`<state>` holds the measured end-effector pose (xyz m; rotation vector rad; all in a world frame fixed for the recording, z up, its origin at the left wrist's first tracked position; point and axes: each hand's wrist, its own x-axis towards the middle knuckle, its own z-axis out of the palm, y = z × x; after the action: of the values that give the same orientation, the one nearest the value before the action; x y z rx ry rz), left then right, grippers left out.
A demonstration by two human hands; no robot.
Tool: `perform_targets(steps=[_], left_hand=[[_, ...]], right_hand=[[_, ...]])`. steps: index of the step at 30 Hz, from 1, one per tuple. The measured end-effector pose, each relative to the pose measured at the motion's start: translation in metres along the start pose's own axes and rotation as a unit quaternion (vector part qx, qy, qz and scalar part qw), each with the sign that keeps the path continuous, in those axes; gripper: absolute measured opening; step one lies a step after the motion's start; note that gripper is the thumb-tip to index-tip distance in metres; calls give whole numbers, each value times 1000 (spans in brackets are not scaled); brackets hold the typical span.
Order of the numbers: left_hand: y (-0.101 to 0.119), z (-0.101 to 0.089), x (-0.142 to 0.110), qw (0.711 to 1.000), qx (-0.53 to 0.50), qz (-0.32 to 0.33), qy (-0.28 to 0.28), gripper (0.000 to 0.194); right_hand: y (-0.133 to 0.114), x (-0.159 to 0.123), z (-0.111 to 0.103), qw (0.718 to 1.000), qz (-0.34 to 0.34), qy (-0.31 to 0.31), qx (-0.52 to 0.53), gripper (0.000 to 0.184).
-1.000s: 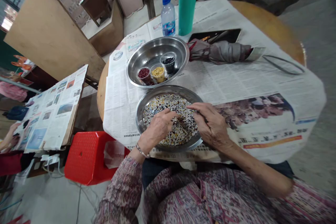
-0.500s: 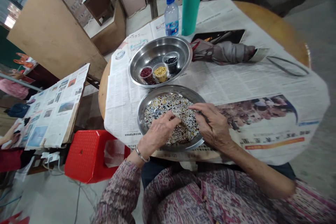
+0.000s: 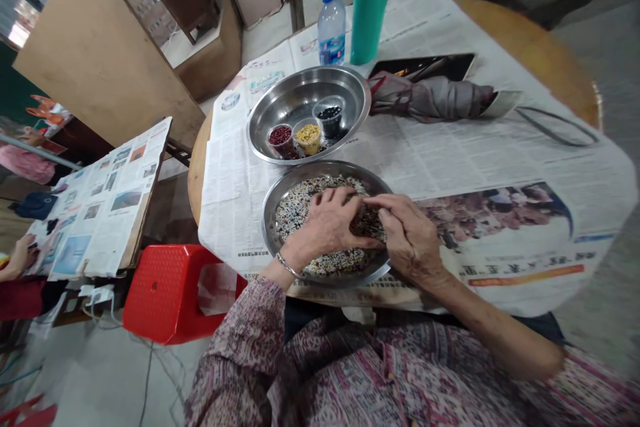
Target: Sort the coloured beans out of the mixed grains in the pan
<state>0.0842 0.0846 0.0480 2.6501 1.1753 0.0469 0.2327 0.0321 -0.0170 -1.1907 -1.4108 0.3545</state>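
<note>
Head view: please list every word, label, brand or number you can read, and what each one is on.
Nothing here can be quoted.
Table newspaper: columns of print, too small to read.
Large headline: upside down, too blurred to read.
Orange caption strip: too blurred to read.
Water bottle label: blue, too small to read.
Newspaper on the left board: too small to read.
</note>
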Motion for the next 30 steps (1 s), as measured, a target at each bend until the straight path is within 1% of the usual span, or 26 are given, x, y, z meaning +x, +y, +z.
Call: perform_targets(steps=[2,5,7,8,10,13,14,15,16,17,19,20,21,22,23,24,26,28,30], left_hand=[[4,2,2,999,-4,37,-21,55],[3,2,-1,998,-16,50,-47,29],[-2,-1,-8,997,-29,48,-54,18],[-6,-3,-12,998,-34,37,-45,19],[-12,-9,-23,999,-37,-2,-6,23],[-19,-18,-44,997,-38,-46,57,17],[-20,-22,-52,996,-36,-58,64,14],[-19,-26,-60,995,-31,-75,59,15],[-18,-30,-67,994,-23,-100,41,19],[-16,-33,-74,992,-15,-128,8,22],[-10,-37,-84,983,-7,-161,-84,21],[-6,-38,-87,979,-8,-159,-128,20],[-3,-38,-88,976,-12,-144,-164,20],[0,-37,-87,975,-20,-118,-187,20],[3,-35,-85,976,-31,-86,-195,20],[5,-32,-81,979,-43,-54,-192,18],[8,-25,-72,985,-62,-17,-158,18],[6,-18,-59,992,-72,-22,-101,25],[1,-11,-47,995,-80,-47,-34,33]], right_hand=[[-1,0,0,1000,8,3,-2,26],[-1,1,-1,1000,5,7,-10,23],[-2,1,0,1000,0,7,-11,22],[-2,2,0,1000,-1,7,-12,22],[-2,2,0,1000,1,6,-12,21],[-2,2,0,1000,6,4,-13,19],[-2,2,0,1000,6,3,-14,19],[-1,1,0,1000,4,3,-15,19],[-1,1,0,1000,2,2,-16,19],[-1,1,0,1000,-1,1,-17,19],[-1,0,0,1000,-5,3,-19,20],[0,0,0,1000,-6,5,-20,20],[0,0,1,1000,-7,6,-21,20],[0,0,1,1000,-7,6,-20,20],[0,0,1,1000,-6,4,-20,20],[0,0,1,1000,-4,2,-18,20],[0,0,1,1000,-1,2,-15,20],[0,0,1,1000,3,5,-13,20],[0,1,1,1000,6,8,-13,20]])
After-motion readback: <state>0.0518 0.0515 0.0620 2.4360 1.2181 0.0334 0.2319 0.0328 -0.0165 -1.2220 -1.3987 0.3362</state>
